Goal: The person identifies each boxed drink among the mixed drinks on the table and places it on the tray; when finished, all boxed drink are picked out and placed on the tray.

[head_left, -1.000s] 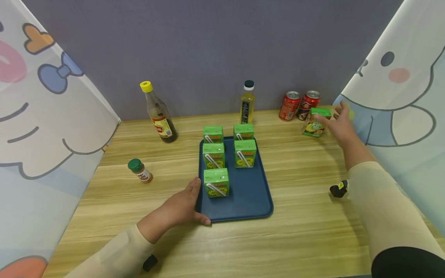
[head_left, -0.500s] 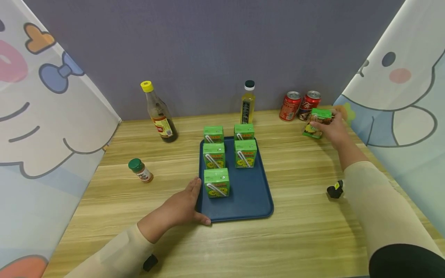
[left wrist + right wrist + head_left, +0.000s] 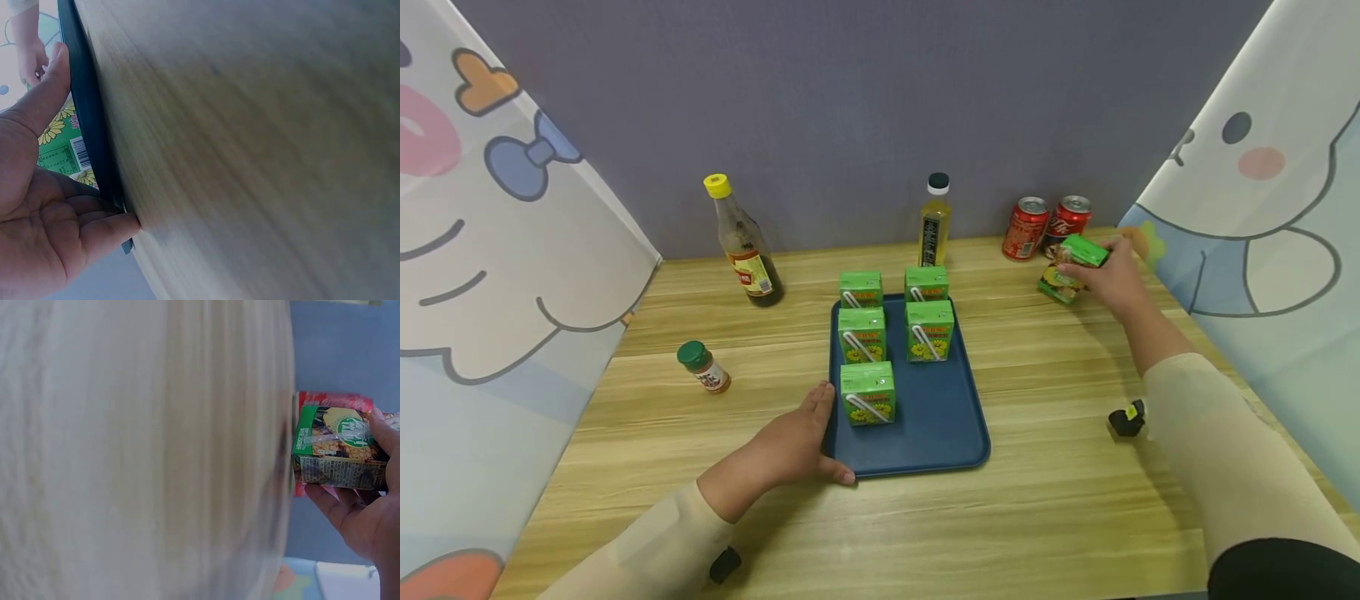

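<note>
At the back right, my right hand (image 3: 1118,282) grips a green drink carton (image 3: 1071,271), thumb on one side and fingers on the other. The carton leans in the head view; pineapple-like pictures show on its side in the right wrist view. My left hand (image 3: 793,446) rests against the near left corner of a dark blue tray (image 3: 940,442), its fingers along the left edge and thumb at the front edge. Several green drink cartons with straws stand on the tray: a left column whose nearest carton (image 3: 868,396) is by my left hand, and a right column with a front carton (image 3: 929,332).
Two red cans, one being the left can (image 3: 1025,229), stand behind the held carton. A clear bottle of yellow liquid (image 3: 934,225) stands behind the tray. To the left are a dark sauce bottle (image 3: 748,258) and a green-capped spice jar (image 3: 703,367).
My right hand has closed around the carton by the cans and tilted it, shifting it slightly left and toward me. The left hand and tray stay put.
</note>
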`<state>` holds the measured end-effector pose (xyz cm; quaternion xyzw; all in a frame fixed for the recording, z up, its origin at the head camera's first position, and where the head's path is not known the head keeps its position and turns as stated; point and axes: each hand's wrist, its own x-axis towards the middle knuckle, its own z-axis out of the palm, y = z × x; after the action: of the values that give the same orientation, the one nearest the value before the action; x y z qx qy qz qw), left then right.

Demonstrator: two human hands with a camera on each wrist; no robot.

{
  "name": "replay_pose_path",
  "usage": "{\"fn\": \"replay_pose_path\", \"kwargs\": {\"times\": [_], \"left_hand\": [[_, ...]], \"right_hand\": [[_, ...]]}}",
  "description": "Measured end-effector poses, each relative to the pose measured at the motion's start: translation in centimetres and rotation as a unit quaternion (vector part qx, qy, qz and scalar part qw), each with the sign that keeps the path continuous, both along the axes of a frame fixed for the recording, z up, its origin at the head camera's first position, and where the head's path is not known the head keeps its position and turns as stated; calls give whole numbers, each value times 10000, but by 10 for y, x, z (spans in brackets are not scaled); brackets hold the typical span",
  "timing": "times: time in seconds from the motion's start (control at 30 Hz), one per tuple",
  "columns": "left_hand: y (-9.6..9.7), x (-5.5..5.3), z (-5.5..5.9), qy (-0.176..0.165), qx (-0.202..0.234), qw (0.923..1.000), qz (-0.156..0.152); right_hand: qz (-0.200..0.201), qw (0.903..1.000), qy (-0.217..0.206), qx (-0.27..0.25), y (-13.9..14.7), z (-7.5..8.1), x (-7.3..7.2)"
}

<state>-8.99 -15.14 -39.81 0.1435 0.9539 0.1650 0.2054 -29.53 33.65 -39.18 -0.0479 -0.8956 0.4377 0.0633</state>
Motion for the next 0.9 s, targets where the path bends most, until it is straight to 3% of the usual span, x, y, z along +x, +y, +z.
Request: {"fn": "replay_pose_path", "kwargs": {"times": [0.33, 0.57, 0.9], "left_hand": [[1, -1, 0, -64, -13, 10000, 57], [1, -1, -1, -57, -4, 10000, 47], [0, -1, -1, -83, -5, 10000, 43]], "right_hand": [[539, 9983, 234, -11, -32, 36, 19], [1146, 9930, 277, -117, -67, 67, 43], [1878, 9816, 349, 27, -111, 94, 86]]}}
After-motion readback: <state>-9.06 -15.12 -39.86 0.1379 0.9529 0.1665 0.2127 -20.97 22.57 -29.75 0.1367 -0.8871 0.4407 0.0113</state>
